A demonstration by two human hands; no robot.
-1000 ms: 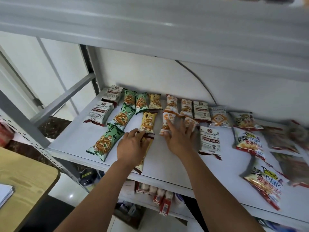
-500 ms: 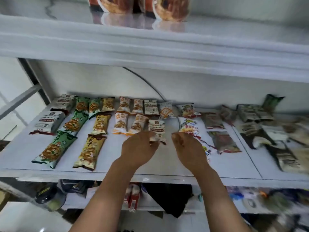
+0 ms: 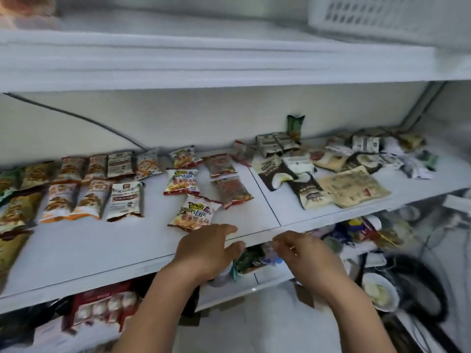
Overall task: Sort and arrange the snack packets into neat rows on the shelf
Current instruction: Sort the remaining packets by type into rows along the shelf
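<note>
The left hand [image 3: 206, 248] hangs over the front edge of the shelf [image 3: 76, 250], palm down, fingers straight and slightly spread. Its grip is slack and holds nothing. It lies just at six o'clock of the nearest yellow-and-red packet [image 3: 193, 212], and blur makes it impossible to tell whether it touches the packet. The right hand [image 3: 303, 253] is at three o'clock of the left, apart from it and just off the shelf's front edge. Its fingers are loosely bent with nothing between them, so its grip is loose and empty. A ring [image 3: 293, 248] shows on one finger.

The packets lie flat on the shelf. At nine o'clock of the view, orange-and-white packets [image 3: 61, 200] lie side by side in a front row and a back row. A white packet with a brown band [image 3: 126, 200] lies just beside them at their three o'clock. Two more yellow-and-red packets [image 3: 181, 182] lie at twelve o'clock of the nearest one, making a slightly crooked column. At three o'clock of that column lie two red see-through packets [image 3: 233, 191], one behind the other. Past the seam [image 3: 265, 192] in the shelf, toward two o'clock, a loose heap of pale and dark packets [image 3: 331, 174] overlaps in no order. A green packet [image 3: 295, 127] stands upright against the back wall [image 3: 178, 123].

A grey cable [image 3: 76, 118] slants down the back wall at ten o'clock. A white basket [image 3: 369, 14] sits on the upper shelf [image 3: 178, 59] at one o'clock. On the lower shelf [image 3: 267, 278], at seven o'clock, is a red box [image 3: 102, 307].
</note>
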